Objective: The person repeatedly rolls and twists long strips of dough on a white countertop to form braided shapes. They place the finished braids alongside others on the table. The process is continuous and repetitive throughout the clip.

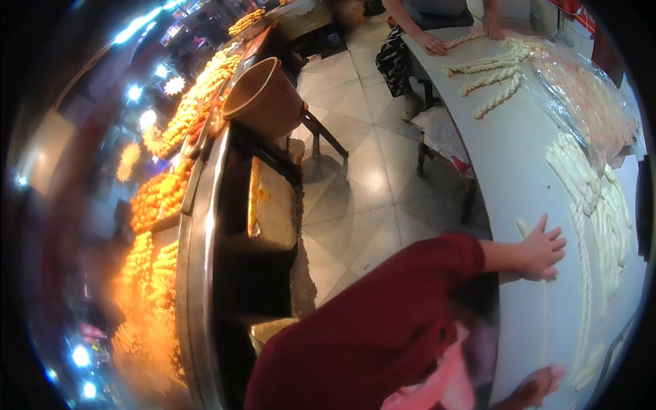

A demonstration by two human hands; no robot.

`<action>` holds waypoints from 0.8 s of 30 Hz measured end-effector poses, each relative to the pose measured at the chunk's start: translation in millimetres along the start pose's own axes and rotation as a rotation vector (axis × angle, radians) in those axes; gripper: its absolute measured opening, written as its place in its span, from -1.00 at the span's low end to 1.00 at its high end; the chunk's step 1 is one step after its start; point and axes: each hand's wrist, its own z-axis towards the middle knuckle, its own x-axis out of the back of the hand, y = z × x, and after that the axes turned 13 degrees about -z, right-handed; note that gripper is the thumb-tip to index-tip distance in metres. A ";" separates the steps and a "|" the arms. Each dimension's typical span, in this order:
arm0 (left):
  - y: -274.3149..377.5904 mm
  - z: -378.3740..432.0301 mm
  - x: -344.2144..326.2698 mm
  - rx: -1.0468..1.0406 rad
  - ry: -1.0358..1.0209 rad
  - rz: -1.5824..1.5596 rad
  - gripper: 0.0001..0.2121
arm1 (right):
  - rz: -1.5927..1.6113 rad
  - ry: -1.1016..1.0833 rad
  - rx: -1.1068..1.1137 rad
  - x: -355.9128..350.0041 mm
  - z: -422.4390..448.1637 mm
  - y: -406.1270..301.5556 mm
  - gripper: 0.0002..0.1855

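Observation:
My left hand (pixel 544 252) lies palm down on the white table (pixel 512 174), its fingers spread over a thin dough strand (pixel 544 318). One pale end of the strand pokes out beyond the hand. Lower down, my right hand (pixel 542 385) is blurred, fingers extended, at the strand's other end. Beside both hands runs a long twisted dough rope (pixel 583 277). Past it lie piled dough strips (pixel 610 225) and a second bundle of strips (pixel 574 169).
Across the table a co-worker's hands (pixel 434 44) hold a dough twist, near several finished braids (pixel 497 79). Clear plastic sheeting (pixel 584 92) covers more dough. Behind me are a brown bucket (pixel 271 97), a metal counter edge (pixel 205 246) and stacked fried twists (pixel 164 195).

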 end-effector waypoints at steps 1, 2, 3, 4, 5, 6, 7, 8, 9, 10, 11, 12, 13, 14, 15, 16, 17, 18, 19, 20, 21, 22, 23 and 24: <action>-10.9 -36.8 4.1 0.043 0.088 0.059 -0.60 | 0.078 0.021 0.102 52.0 1.0 -12.2 -0.48; -11.2 -48.2 0.5 -0.024 0.129 0.088 -0.61 | 0.110 0.007 0.098 108.0 -26.4 -8.2 -0.46; -6.9 -60.9 3.0 -0.067 0.171 0.116 -0.61 | 0.118 0.028 0.110 149.3 -44.6 -2.1 -0.44; 7.4 -73.4 24.9 -0.024 0.055 0.033 -0.60 | 0.099 0.052 0.114 178.4 -60.1 4.5 -0.42; 5.1 -72.4 28.5 -0.041 0.041 0.036 -0.59 | 0.089 0.080 0.140 191.0 -65.4 10.3 -0.40; 2.0 -68.0 29.9 -0.066 0.028 0.031 -0.58 | 0.065 0.047 0.135 182.7 -68.5 14.7 -0.31; -3.5 -61.8 30.3 -0.094 0.011 0.024 -0.56 | 0.342 0.055 0.111 146.8 -64.9 12.6 -0.38; -21.4 -46.1 13.6 -0.091 0.041 0.061 -0.52 | 0.602 0.070 0.083 96.6 -53.0 11.9 -0.44; -36.2 -30.1 -1.3 -0.083 0.072 0.093 -0.49 | 0.529 0.001 0.111 81.9 -50.2 23.4 -0.48; -53.8 -13.6 -10.9 -0.049 0.092 0.138 -0.47 | 0.471 -0.056 0.167 64.2 -38.7 24.5 -0.52; -41.3 -0.4 22.8 0.155 -0.098 0.065 -0.50 | 0.079 -0.241 0.295 66.8 -20.1 29.5 -0.52; -51.5 3.4 19.4 0.013 0.077 0.151 -0.58 | -0.035 -0.076 0.301 33.1 -25.4 34.3 -0.50; -52.0 5.1 11.8 -0.074 0.194 0.137 -0.64 | 0.079 -0.076 0.203 54.9 -31.0 38.0 -0.51; -43.0 -10.1 38.3 0.020 0.036 0.059 -0.68 | 0.232 -0.071 0.145 89.7 -33.2 32.7 -0.51; -35.6 -23.3 51.0 -0.120 0.067 0.108 -0.66 | 0.294 -0.083 0.091 122.0 -48.0 31.6 -0.52; -25.5 -43.5 60.7 -0.051 -0.103 0.235 -0.59 | 0.332 -0.114 0.054 151.9 -68.3 31.9 -0.52; -27.5 -66.5 64.5 -0.010 -0.194 0.285 -0.54 | 0.368 -0.142 0.004 174.8 -90.0 28.3 -0.52; -21.3 -75.6 72.0 0.003 -0.231 0.265 -0.54 | 0.394 -0.172 -0.042 192.0 -105.5 28.1 -0.53; -19.7 -83.0 76.1 0.059 -0.256 0.269 -0.54 | 0.414 -0.184 -0.067 200.0 -107.2 25.4 -0.53; -24.4 -77.7 77.1 0.065 -0.288 0.335 -0.55 | 0.436 -0.143 -0.068 195.7 -96.9 27.8 -0.50; -33.3 -65.7 74.8 0.041 -0.295 0.384 -0.52 | 0.462 -0.103 -0.068 190.5 -86.8 29.4 -0.46; -42.1 -52.3 68.9 0.042 -0.307 0.464 -0.52 | 0.351 -0.152 -0.085 178.5 -73.7 32.4 -0.47; -45.8 -27.1 64.2 0.073 -0.291 0.445 -0.52 | 0.243 -0.200 -0.111 167.6 -58.2 36.2 -0.47; -43.6 -7.6 56.4 0.094 -0.227 0.433 -0.51 | 0.243 -0.241 -0.173 152.3 -40.4 42.6 -0.47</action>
